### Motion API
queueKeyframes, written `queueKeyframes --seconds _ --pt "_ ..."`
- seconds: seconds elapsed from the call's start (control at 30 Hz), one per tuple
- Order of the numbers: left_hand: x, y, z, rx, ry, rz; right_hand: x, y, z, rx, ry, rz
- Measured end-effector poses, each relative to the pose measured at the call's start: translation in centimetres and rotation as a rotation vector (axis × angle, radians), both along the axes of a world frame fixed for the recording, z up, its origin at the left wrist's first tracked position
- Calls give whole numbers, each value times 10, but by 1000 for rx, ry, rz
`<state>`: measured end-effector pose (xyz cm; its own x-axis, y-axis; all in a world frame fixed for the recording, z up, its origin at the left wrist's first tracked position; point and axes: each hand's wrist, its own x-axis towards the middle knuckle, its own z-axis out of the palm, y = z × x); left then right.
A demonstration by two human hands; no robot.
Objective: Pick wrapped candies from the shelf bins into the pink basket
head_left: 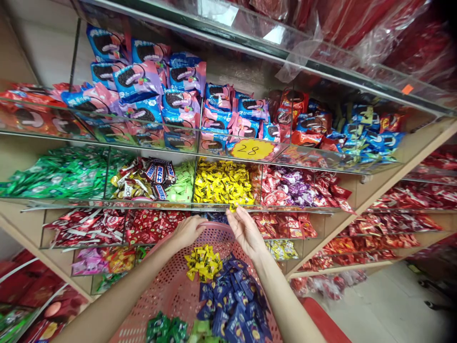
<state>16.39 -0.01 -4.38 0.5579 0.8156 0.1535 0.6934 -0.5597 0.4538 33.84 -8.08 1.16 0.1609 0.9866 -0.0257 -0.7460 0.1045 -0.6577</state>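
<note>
A pink plastic basket (167, 281) with a perforated wall stands below my two hands. My left hand (189, 232) is closed on its far rim, thumb towards the right. My right hand (246, 233) reaches up at the shelf's glass edge, its fingertips pinched at a small yellow-wrapped candy (233, 207). Inside the basket lie a pile of yellow-wrapped candies (203, 262), a larger heap of dark blue packets (235, 297), and green-wrapped candies (166, 328) at the near side. Just above my right hand, a glass compartment holds many more yellow-wrapped candies (224, 183).
A glass shelf front (150, 205) runs across above my hands. Green packets (60, 174), Snickers bars (159, 171) and purple-white candies (294, 183) fill neighbouring compartments. Cookie packs (139, 81) are stacked higher, behind a yellow "28" sign (253, 149). Lower right is tiled floor (385, 305).
</note>
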Motion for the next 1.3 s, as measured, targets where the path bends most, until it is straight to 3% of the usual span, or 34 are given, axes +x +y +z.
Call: queueKeyframes --seconds 0.47,1.3 --pt "0 0 0 -67 7 55 -5 -1 -1 -38 3 44" --pt "-1 2 -4 33 49 -24 -6 -4 -4 -37 -33 137"
